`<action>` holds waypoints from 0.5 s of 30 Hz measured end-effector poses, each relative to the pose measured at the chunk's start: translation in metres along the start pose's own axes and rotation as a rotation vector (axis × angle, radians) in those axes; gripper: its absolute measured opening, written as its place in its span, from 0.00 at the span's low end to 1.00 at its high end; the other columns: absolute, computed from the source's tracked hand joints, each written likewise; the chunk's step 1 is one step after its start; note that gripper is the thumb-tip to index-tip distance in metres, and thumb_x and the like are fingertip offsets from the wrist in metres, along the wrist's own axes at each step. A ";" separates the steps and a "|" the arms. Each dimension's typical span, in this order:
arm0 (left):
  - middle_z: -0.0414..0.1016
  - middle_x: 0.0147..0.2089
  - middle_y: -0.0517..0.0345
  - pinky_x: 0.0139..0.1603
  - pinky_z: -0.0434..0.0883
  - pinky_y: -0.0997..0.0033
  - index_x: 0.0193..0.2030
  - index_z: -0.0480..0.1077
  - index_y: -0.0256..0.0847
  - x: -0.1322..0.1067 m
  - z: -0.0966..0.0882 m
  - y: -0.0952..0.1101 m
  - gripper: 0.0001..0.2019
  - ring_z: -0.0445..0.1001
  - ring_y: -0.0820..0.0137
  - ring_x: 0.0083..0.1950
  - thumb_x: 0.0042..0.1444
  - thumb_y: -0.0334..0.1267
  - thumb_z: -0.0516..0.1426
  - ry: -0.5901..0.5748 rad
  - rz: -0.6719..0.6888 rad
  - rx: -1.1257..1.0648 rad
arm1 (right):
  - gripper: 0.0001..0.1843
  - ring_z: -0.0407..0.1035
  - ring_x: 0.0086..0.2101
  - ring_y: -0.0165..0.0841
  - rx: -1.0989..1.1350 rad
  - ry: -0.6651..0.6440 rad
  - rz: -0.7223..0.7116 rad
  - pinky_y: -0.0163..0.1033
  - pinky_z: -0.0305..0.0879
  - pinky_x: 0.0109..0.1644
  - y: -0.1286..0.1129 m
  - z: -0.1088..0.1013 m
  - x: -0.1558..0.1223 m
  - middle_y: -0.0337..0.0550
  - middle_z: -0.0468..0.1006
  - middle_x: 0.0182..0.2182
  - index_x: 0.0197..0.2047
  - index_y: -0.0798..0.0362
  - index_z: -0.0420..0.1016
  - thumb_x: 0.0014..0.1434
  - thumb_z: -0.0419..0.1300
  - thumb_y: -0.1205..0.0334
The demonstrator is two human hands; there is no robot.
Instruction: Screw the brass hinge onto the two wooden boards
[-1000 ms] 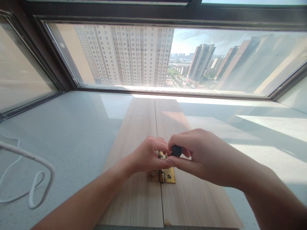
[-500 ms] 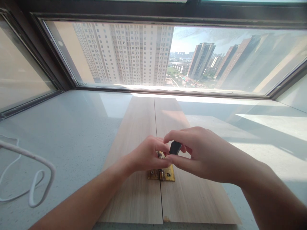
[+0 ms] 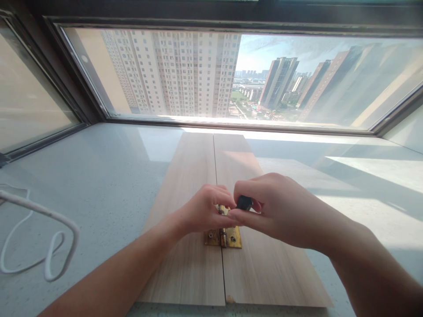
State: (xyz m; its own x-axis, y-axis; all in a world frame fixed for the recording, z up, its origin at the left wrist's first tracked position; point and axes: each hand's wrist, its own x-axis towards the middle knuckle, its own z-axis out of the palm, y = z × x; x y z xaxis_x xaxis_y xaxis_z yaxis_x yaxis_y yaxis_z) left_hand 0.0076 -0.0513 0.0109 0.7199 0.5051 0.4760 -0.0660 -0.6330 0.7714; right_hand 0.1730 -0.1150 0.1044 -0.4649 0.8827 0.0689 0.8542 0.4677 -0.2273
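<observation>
Two pale wooden boards (image 3: pixel 185 268) lie side by side, with a narrow dark seam between them. A worn brass hinge (image 3: pixel 233 242) bridges the seam, with screw heads showing in its near part. Over the hinge, my left hand (image 3: pixel 208 209) is closed, thumb and fingers pinched together near the right hand's fingertips. Whatever sits in that pinch is hidden. My right hand (image 3: pixel 274 209) grips a small black object (image 3: pixel 244 203) between thumb and curled fingers, just above the hinge. Its far end is covered by the fingers, so its kind cannot be made out.
The boards rest on a pale speckled sill (image 3: pixel 109 176). A white cable (image 3: pixel 71 246) loops at the left. Behind runs a dark window frame (image 3: pixel 231 127), with tall buildings outside. Sunlight and shadow cross the right side.
The black object has turned and tilted lower in my right hand, whose index finger is now curled more over it. My left hand stays over the hinge. The view has shifted slightly.
</observation>
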 end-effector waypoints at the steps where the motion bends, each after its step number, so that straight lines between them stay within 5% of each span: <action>1: 0.75 0.25 0.55 0.37 0.69 0.72 0.24 0.75 0.34 0.000 0.000 0.000 0.05 0.71 0.70 0.32 0.50 0.31 0.62 -0.008 -0.008 0.008 | 0.15 0.56 0.20 0.27 -0.016 0.008 0.011 0.35 0.47 0.23 0.000 0.000 0.000 0.33 0.67 0.18 0.23 0.52 0.65 0.58 0.59 0.55; 4: 0.76 0.27 0.55 0.33 0.68 0.74 0.26 0.75 0.34 -0.001 0.000 -0.001 0.04 0.71 0.71 0.31 0.50 0.29 0.60 -0.042 -0.028 0.020 | 0.13 0.59 0.23 0.28 -0.003 -0.004 0.002 0.35 0.50 0.25 0.001 -0.001 0.000 0.34 0.69 0.20 0.26 0.51 0.67 0.58 0.59 0.54; 9: 0.76 0.28 0.56 0.42 0.71 0.71 0.27 0.75 0.35 -0.001 0.000 -0.001 0.03 0.72 0.70 0.33 0.48 0.27 0.60 -0.022 0.008 -0.018 | 0.08 0.60 0.23 0.28 0.028 -0.044 -0.007 0.35 0.51 0.25 0.002 -0.002 -0.001 0.33 0.70 0.21 0.28 0.50 0.69 0.58 0.57 0.59; 15: 0.73 0.24 0.55 0.36 0.70 0.73 0.25 0.75 0.34 -0.001 -0.001 -0.001 0.10 0.72 0.70 0.32 0.53 0.38 0.62 -0.052 -0.052 0.002 | 0.13 0.59 0.22 0.28 0.011 -0.018 0.035 0.35 0.51 0.24 0.004 -0.001 0.001 0.33 0.69 0.21 0.27 0.49 0.68 0.56 0.61 0.51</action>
State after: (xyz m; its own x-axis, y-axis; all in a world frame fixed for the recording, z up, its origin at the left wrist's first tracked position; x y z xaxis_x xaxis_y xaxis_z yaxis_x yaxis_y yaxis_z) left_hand 0.0063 -0.0507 0.0095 0.7573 0.5062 0.4125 -0.0263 -0.6076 0.7938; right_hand 0.1759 -0.1126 0.1041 -0.4389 0.8975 0.0438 0.8673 0.4359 -0.2404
